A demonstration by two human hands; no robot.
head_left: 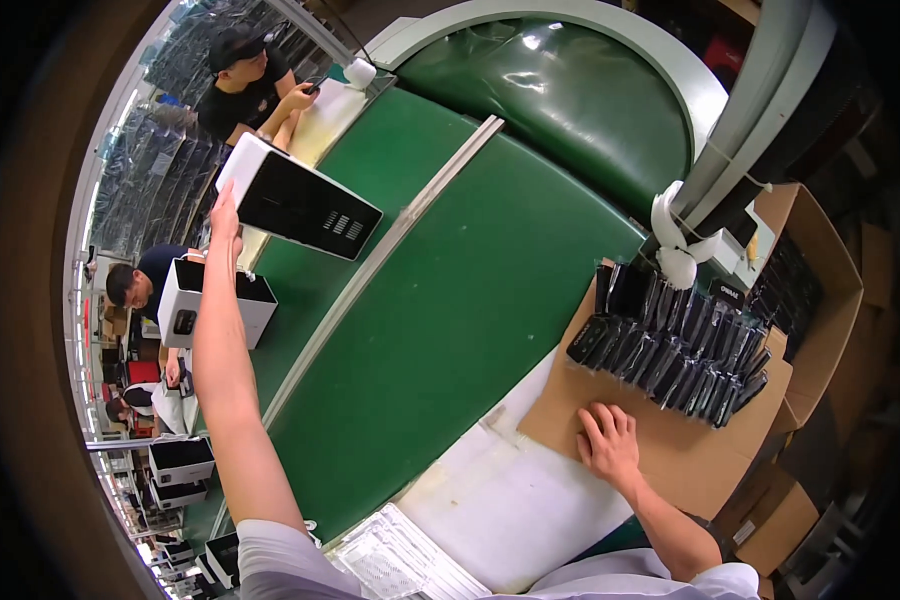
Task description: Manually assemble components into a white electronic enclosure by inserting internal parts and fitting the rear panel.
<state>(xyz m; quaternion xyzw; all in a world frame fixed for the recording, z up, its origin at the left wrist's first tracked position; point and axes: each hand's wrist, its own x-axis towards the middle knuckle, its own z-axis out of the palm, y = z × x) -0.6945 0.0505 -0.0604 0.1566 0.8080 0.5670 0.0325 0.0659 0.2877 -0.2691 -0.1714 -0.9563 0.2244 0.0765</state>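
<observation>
My left arm stretches far out over the green conveyor belt (430, 290). At its end my left hand (226, 215) grips the near left edge of a white box-shaped device with a black panel (305, 205). Slots show at one end of that panel, and the device is tilted. Most of the left fingers are hidden behind its edge. On the right, my right hand (610, 442) lies on a flat cardboard sheet (690, 455) with its fingers spread, holding nothing. Just beyond it, rows of black items in clear plastic wrap (670, 345) stand packed on the sheet; their kind is unclear.
A similar white device (220, 305) is on the far lane, past a metal divider rail (390, 250). Several more sit further left. Co-workers (245, 85) are along the far side. A grey post (755, 110) and an open carton (820, 310) are right; white trays (405, 555) lie near me.
</observation>
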